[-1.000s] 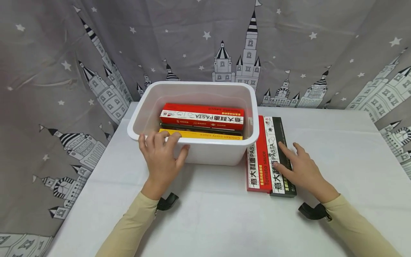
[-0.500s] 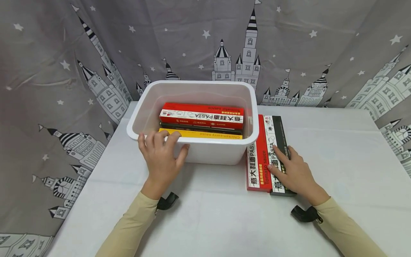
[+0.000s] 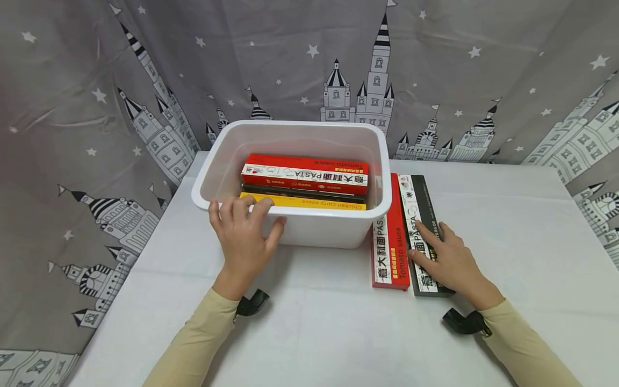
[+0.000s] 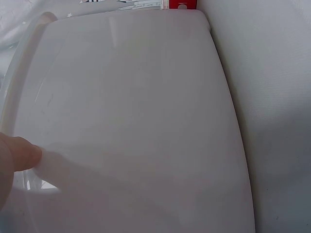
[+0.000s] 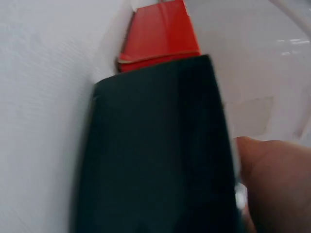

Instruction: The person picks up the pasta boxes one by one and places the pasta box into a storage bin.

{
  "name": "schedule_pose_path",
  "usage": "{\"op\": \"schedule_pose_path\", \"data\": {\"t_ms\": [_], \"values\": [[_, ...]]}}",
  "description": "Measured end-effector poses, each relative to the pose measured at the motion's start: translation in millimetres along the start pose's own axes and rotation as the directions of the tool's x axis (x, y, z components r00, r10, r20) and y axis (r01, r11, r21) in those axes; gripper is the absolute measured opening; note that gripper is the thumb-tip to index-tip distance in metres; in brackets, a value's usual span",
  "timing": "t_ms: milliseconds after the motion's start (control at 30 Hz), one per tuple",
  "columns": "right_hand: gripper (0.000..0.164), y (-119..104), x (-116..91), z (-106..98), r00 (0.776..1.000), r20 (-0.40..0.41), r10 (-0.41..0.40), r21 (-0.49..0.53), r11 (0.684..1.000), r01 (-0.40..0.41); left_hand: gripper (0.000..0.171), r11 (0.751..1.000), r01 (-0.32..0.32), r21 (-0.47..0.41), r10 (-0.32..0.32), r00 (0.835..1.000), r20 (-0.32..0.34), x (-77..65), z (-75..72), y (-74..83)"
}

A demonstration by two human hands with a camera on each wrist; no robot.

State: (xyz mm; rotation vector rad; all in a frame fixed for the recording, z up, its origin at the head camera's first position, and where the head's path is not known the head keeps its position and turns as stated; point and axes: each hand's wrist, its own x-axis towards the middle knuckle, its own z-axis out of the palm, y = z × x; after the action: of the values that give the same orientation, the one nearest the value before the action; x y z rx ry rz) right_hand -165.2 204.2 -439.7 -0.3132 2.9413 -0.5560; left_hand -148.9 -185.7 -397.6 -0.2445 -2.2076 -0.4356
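In the head view my left hand (image 3: 244,244) holds the front rim of a white plastic bin (image 3: 319,231), fingers hooked over the edge. Its thumb (image 4: 24,154) lies against the bin's outer wall in the left wrist view. My right hand (image 3: 454,266) grips a black pasta box (image 3: 425,204) across its width, thumb on the left side. A narrow gap parts that box from a red tomato sauce pasta box (image 3: 398,215), flat beside the bin. From the right wrist the black box (image 5: 155,145) shows large, its end facing the camera, with the thumb (image 5: 277,179) at its side.
Inside the bin sit another red pasta box (image 3: 304,174), a dark box (image 3: 309,192) mostly hidden, and a yellow chicken curry box (image 3: 300,201). A grey castle-print curtain (image 3: 290,54) hangs behind the white table (image 3: 314,322).
My right hand has come in over the black pasta box and taken hold of it. The box has shifted slightly right, away from the red one. My left hand has stayed on the rim.
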Motion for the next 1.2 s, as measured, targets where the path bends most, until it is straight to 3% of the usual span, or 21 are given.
{"op": "schedule_pose_path", "data": {"t_ms": [400,667,967,1200], "values": [[0.071,16.1,-0.9,-13.3,0.998,0.045,0.053,-0.022,0.998,-0.052,0.027,1.000,0.002,-0.001,-0.002,1.000,-0.004,-0.1,0.6,-0.1],[0.068,23.2,-1.8,-13.2,0.996,-0.002,0.091,-0.069,0.993,-0.091,0.028,1.000,0.000,0.007,-0.001,1.000,0.006,-0.1,0.2,0.4],[0.067,24.3,0.0,1.1,0.988,-0.103,0.115,-0.130,0.983,-0.128,0.028,1.000,0.000,0.005,0.000,1.000,0.010,-0.5,-0.6,0.8],[0.072,19.1,-0.4,2.3,0.985,-0.121,0.120,-0.168,0.976,-0.139,0.028,1.000,-0.005,0.007,0.005,1.000,0.003,-0.6,-0.5,0.0]]}}
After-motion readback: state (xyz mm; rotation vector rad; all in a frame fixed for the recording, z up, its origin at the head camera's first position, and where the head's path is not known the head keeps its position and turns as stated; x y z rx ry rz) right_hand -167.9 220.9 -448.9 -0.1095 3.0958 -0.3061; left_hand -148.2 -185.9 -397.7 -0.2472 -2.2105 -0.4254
